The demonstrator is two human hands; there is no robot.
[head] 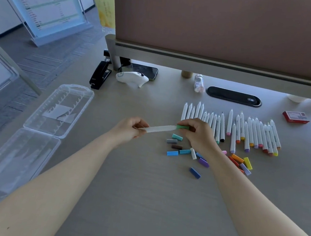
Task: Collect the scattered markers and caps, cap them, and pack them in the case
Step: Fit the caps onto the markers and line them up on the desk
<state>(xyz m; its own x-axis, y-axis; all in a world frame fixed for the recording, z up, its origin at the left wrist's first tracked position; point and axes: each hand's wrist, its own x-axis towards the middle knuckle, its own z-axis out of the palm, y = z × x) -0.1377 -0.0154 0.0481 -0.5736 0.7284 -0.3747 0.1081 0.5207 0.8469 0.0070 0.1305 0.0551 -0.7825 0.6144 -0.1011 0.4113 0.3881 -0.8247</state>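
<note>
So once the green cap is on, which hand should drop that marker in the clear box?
Probably the left hand. It already grips the marker at its left end, and the open clear case lies on its side. The right hand pinches the green cap, near the loose caps.

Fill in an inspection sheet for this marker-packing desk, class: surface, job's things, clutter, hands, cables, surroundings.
Surface: pale wood-grain desk.
Job's things: open clear case at left; uncapped markers in a row; loose caps in front of them.
Clutter: stapler, white controller, phone, red box.
Hands: left hand holds white marker; right hand pinches green cap at its end.
Cables: nothing seen; a black grommet cover.
Surroundings: brown partition, sign stand.
</note>
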